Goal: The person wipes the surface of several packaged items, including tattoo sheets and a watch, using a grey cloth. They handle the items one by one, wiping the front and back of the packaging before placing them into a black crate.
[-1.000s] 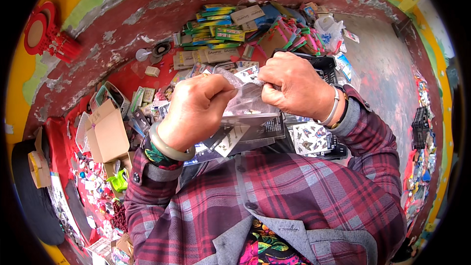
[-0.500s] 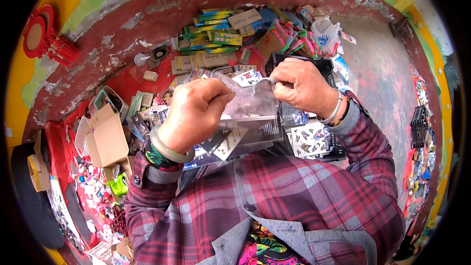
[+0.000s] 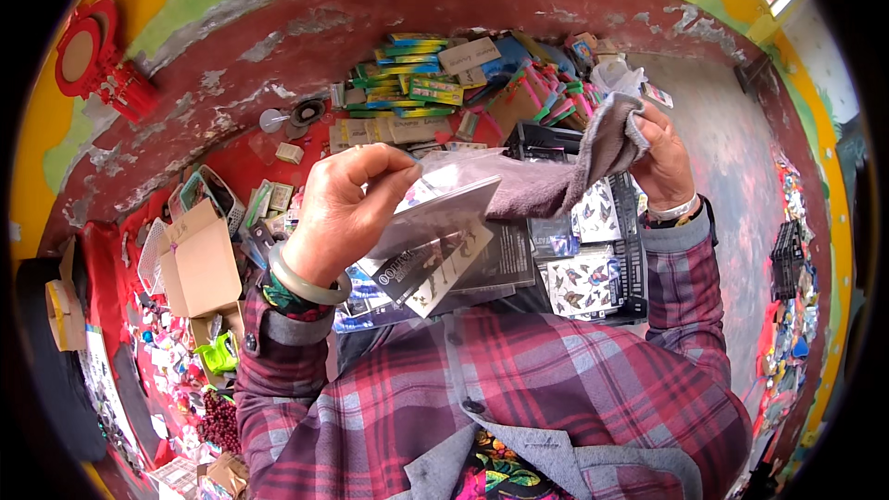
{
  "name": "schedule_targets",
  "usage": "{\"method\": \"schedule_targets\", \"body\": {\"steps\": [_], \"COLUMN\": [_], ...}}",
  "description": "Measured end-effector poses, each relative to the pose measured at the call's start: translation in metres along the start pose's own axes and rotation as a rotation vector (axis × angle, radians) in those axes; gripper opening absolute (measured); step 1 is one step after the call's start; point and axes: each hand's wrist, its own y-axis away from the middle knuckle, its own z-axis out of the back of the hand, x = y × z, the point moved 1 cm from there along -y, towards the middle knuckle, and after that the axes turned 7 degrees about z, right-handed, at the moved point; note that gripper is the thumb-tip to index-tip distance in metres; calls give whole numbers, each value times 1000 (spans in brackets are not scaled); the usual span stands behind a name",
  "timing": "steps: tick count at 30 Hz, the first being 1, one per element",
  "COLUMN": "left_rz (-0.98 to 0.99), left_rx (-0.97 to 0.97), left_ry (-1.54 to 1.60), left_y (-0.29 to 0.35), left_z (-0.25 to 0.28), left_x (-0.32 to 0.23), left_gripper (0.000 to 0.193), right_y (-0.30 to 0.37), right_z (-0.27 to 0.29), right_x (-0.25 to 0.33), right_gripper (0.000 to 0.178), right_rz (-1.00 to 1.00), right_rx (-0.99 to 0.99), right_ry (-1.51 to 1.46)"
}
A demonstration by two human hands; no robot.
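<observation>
My left hand (image 3: 347,208) is closed in a pinch on the upper edge of a clear plastic bag (image 3: 454,169), above my lap. My right hand (image 3: 665,156), raised to the right, grips the top of a grey-brown cloth (image 3: 593,167). The cloth's lower end lies against the bag's right side; whether it is inside cannot be made out. Below the bag are black printed packets (image 3: 500,255) and a white patterned sheet (image 3: 454,268). Beside them a black crate (image 3: 634,241) holds sheets with butterfly pictures (image 3: 581,284).
Stacked green, yellow and blue boxes (image 3: 407,79) lie by the far wall, with pink and green items (image 3: 546,93) to their right. An opened cardboard box (image 3: 206,259) stands at the left among small goods. A red round-topped object (image 3: 93,56) is at the far left.
My right hand has moved right and up, and the grey-brown cloth now shows stretched out from it. My left hand stays at the bag, which now tilts.
</observation>
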Motion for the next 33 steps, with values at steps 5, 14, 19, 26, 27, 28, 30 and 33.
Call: {"method": "schedule_targets", "body": {"steps": [5, 14, 19, 26, 27, 28, 30, 33], "left_rz": [-48, -193, -156, -75, -62, -11, 104, 179], "left_rx": [16, 9, -78, -110, -138, -105, -72, 3], "left_ry": [-12, -125, -152, -109, -78, -10, 295, 650], "left_y": [-3, 1, 10, 22, 24, 26, 31, 43], "left_z": [0, 0, 7, 28, 32, 37, 40, 31], "left_x": [0, -1, 1, 14, 17, 25, 35, 47], "left_gripper": [8, 5, 11, 49, 52, 60, 62, 53], "right_y": [-9, -33, -39, -42, -43, -43, -44, -45], "right_z": [-28, -158, -155, -141, -142, -142, -141, -139], "right_x": [3, -46, -64, -56, -55, -55, -58, -63], "right_gripper": [28, 19, 23, 24, 24, 23, 22, 19], "right_rz": [169, 422, 234, 187, 140, 127, 140, 104], "right_rx": [-195, 49, 406, 490, 464, 449, 406, 352], "right_ry": [-118, 735, 742, 724, 693, 677, 647, 558]}}
